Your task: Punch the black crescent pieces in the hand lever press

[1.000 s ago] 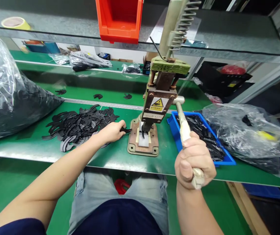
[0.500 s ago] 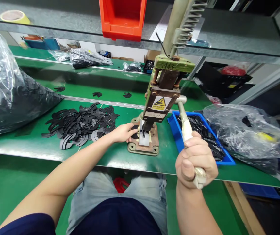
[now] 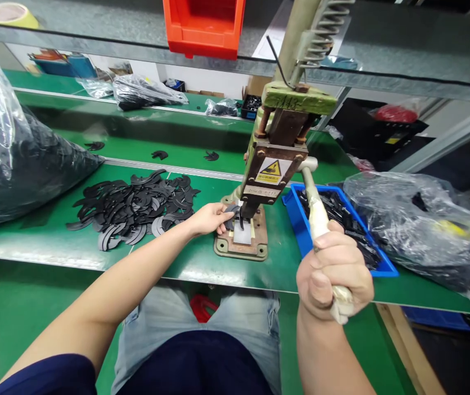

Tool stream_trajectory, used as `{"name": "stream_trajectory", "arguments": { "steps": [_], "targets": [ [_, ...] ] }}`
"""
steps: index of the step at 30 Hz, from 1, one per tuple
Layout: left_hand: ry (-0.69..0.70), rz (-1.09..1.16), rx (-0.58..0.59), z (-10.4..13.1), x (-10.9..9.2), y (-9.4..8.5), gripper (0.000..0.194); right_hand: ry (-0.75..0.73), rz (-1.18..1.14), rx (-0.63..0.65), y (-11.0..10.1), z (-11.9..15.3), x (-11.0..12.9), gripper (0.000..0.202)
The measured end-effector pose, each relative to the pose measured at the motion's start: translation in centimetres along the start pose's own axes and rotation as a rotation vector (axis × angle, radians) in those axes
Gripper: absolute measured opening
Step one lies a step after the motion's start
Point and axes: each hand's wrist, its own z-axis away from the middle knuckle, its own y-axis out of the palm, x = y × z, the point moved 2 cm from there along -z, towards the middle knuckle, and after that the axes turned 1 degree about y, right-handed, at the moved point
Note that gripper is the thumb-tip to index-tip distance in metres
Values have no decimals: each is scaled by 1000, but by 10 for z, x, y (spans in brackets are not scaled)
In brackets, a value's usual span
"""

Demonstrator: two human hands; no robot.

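My left hand pinches a black curved plastic piece at the base of a hand press, close beside the press's ram. Under the ram lies a pale metal plate on the bolted base. Around the tape-wrapped press lever my right hand is closed, in front of the blue bin. To the left of my left hand spreads a loose pile of black curved pieces on the green table. How the piece meets the ram is partly hidden by my fingers.
A blue bin of black parts stands right of the press, beside a clear plastic bag. At far left bulges a large bag of dark parts. Overhead, a shelf carries an orange bin. Several black pieces lie on the back strip.
My left hand has shifted slightly, and the black piece in it appears tilted up more from the base. My right hand stays on the lever, a little further right and lower.
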Motion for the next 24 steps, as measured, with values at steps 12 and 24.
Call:
{"name": "stream_trajectory", "arguments": {
  "steps": [12,24],
  "targets": [
    [-147,31,49,-13,1,-2,35,-37,-51,-176,14,-2,-3,44],
    [-308,117,74,-9,-6,2,31,264,98,143,-13,-37,-34,24]
  ]
}}
